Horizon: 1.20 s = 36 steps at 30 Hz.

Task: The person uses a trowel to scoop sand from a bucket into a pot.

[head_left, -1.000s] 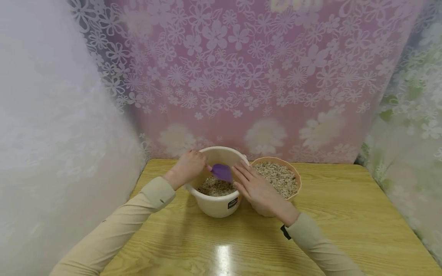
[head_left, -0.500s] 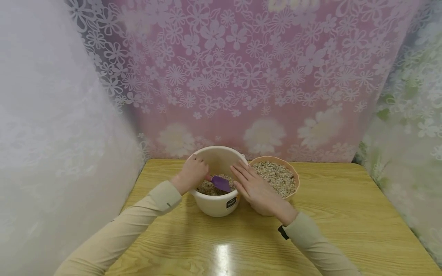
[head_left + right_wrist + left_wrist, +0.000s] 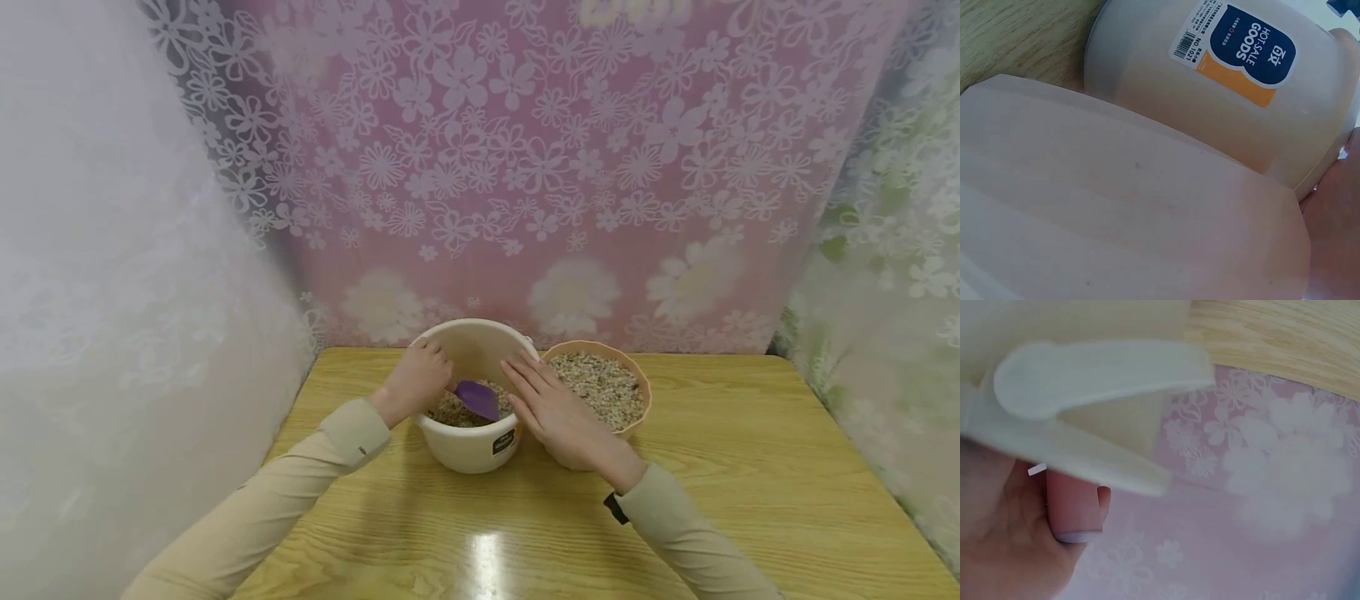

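Observation:
My left hand (image 3: 417, 379) reaches over the left rim of a white bucket (image 3: 457, 452) and grips a small shovel (image 3: 477, 400) with a purple blade. Its pink handle (image 3: 1074, 506) shows inside the curled fingers in the left wrist view. The blade tilts down to the right, low over a speckled layer of grain (image 3: 450, 411) inside the bucket. My right hand (image 3: 558, 417) lies with straight fingers against the bucket's right rim, partly hiding a peach bowl. The right wrist view shows the bucket's side with its label (image 3: 1250, 47).
The peach bowl (image 3: 647, 398) stands close at the bucket's right, filled with similar pale grain (image 3: 600, 387). A white forked bail handle (image 3: 1110, 372) hangs near my left hand. The wooden table (image 3: 720, 492) meets a floral curtain (image 3: 480, 208) at the back.
My left hand has come down and toward me, lowering the shovel blade from above the grain to right at it. The right hand, bucket and bowl have stayed put.

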{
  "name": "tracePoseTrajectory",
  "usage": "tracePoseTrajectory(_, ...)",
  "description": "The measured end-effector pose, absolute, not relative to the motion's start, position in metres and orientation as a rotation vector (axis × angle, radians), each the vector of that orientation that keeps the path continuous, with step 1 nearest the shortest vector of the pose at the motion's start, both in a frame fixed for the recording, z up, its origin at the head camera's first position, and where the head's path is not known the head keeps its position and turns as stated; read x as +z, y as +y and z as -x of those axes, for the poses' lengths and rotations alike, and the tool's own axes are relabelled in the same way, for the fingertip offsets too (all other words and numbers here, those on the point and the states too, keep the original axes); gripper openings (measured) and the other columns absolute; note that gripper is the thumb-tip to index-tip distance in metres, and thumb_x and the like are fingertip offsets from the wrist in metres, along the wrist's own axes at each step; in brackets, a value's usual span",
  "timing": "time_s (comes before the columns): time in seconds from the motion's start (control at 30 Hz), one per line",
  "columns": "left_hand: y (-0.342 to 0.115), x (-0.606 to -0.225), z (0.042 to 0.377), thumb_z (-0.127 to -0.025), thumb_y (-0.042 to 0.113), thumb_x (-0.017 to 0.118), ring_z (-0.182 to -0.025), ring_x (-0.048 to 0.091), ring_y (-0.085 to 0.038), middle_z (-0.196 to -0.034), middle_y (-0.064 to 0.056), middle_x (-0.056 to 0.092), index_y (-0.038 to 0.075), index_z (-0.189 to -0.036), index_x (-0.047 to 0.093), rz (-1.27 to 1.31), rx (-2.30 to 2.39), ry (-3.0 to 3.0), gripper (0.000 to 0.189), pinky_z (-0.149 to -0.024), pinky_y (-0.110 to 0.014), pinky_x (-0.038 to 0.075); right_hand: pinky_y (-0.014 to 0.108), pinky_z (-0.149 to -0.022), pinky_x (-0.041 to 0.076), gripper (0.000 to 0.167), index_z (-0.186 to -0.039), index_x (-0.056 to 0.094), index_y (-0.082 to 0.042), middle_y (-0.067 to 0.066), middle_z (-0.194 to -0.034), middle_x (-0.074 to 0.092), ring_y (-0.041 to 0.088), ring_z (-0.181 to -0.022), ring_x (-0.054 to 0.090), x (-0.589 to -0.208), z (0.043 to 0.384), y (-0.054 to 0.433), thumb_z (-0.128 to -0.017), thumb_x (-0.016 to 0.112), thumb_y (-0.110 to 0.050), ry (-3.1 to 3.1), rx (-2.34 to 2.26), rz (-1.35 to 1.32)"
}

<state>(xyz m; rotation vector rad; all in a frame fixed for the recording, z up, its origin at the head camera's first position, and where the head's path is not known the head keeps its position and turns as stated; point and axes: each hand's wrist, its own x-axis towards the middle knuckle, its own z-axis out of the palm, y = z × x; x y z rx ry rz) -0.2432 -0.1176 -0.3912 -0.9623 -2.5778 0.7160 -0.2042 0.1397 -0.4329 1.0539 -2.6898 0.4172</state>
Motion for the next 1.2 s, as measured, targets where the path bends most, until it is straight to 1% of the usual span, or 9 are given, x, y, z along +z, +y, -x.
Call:
tracePoseTrajectory(0.1, -0.128, -0.384, 0.243, -0.092, 0.046, 0.070, -0.089, 0.062, -0.021, -0.093, -0.003, 0.074, 0.012, -0.092, 0.077, 0.934, 0.652, -2.572, 0.035, -0.079, -0.033, 0.053, 0.051, -0.122, 0.019, 0.055, -0.162, 0.021, -0.010, 0.005, -0.168, 0.019, 0.028, -0.156, 0.012, -0.432, 0.204, 0.139, -0.112, 0.029, -0.033, -2.705, 0.427, -1.045)
tracePoseTrajectory(0.17, -0.133, -0.378, 0.244, -0.089, 0.047, 0.072, -0.086, 0.062, -0.020, -0.091, -0.002, 0.075, 0.015, -0.091, 0.078, 0.915, 0.652, -2.565, 0.033, -0.076, -0.032, 0.053, 0.052, -0.122, 0.018, 0.056, -0.162, 0.020, -0.010, 0.005, -0.168, 0.018, 0.029, -0.156, 0.012, -0.433, 0.204, 0.138, -0.112, 0.030, -0.032, -2.712, 0.426, -1.039)
tracePoseTrajectory(0.3, -0.134, -0.367, 0.244, -0.091, 0.045, 0.071, -0.089, 0.061, -0.018, -0.092, 0.001, 0.075, 0.018, -0.089, 0.077, 0.878, 0.754, -2.567, 0.028, -0.074, -0.030, 0.048, 0.053, -0.122, 0.018, 0.056, -0.162, 0.021, -0.008, 0.007, -0.168, 0.018, 0.030, -0.156, 0.012, -0.433, 0.205, 0.139, -0.111, 0.035, -0.030, -2.708, 0.428, -1.034)
tracePoseTrajectory(0.4, -0.129, -0.362, 0.243, -0.092, 0.040, 0.073, -0.089, 0.060, -0.017, -0.092, 0.002, 0.075, 0.020, -0.085, 0.076, 0.866, 0.834, -2.557, 0.021, -0.073, -0.028, 0.046, 0.053, -0.122, 0.018, 0.056, -0.161, 0.021, -0.008, 0.007, -0.168, 0.019, 0.031, -0.155, 0.013, -0.433, 0.206, 0.139, -0.111, 0.035, -0.030, -2.707, 0.429, -1.031)
tracePoseTrajectory(0.47, -0.124, -0.362, 0.243, -0.092, 0.032, 0.075, -0.088, 0.060, -0.017, -0.091, 0.002, 0.075, 0.020, -0.085, 0.077, 0.881, 0.879, -2.554, 0.014, -0.075, -0.027, 0.047, 0.052, -0.122, 0.019, 0.056, -0.161, 0.022, -0.009, 0.006, -0.168, 0.020, 0.030, -0.155, 0.013, -0.433, 0.206, 0.139, -0.112, 0.034, -0.031, -2.706, 0.439, -1.030)
tracePoseTrajectory(0.57, -0.118, -0.364, 0.242, -0.091, 0.022, 0.077, -0.090, 0.061, -0.018, -0.091, 0.002, 0.076, 0.020, -0.087, 0.079, 0.901, 0.952, -2.565, 0.004, -0.087, -0.029, 0.049, 0.052, -0.122, 0.019, 0.056, -0.161, 0.023, -0.008, 0.007, -0.167, 0.021, 0.029, -0.155, 0.014, -0.433, 0.206, 0.138, -0.112, 0.034, -0.031, -2.702, 0.459, -1.035)
tracePoseTrajectory(0.7, -0.114, -0.370, 0.242, -0.092, 0.018, 0.076, -0.096, 0.063, -0.019, -0.094, 0.002, 0.076, 0.019, -0.090, 0.079, 0.885, 1.025, -2.558, 0.004, -0.097, -0.033, 0.048, 0.052, -0.122, 0.019, 0.057, -0.161, 0.022, -0.008, 0.007, -0.168, 0.021, 0.029, -0.156, 0.013, -0.435, 0.206, 0.137, -0.111, 0.037, -0.030, -2.698, 0.479, -1.024)
tracePoseTrajectory(1.03, -0.116, -0.383, 0.248, -0.096, 0.019, 0.070, -0.091, 0.059, -0.018, -0.092, 0.003, 0.074, 0.019, -0.087, 0.078, 0.865, 1.022, -2.512, 0.012, -0.090, -0.033, 0.047, 0.052, -0.121, 0.023, 0.059, -0.159, 0.024, -0.001, 0.013, -0.168, 0.018, 0.032, -0.155, 0.017, -0.434, 0.203, 0.135, -0.110, 0.039, -0.030, -2.690, 0.476, -0.978)
tracePoseTrajectory(1.2, -0.115, -0.388, 0.250, -0.097, 0.023, 0.068, -0.085, 0.056, -0.017, -0.089, 0.003, 0.072, 0.019, -0.086, 0.076, 0.873, 0.943, -2.508, 0.014, -0.078, -0.029, 0.043, 0.053, -0.120, 0.022, 0.060, -0.160, 0.021, -0.001, 0.014, -0.168, 0.014, 0.032, -0.155, 0.015, -0.432, 0.202, 0.134, -0.111, 0.037, -0.031, -2.699, 0.475, -0.983)
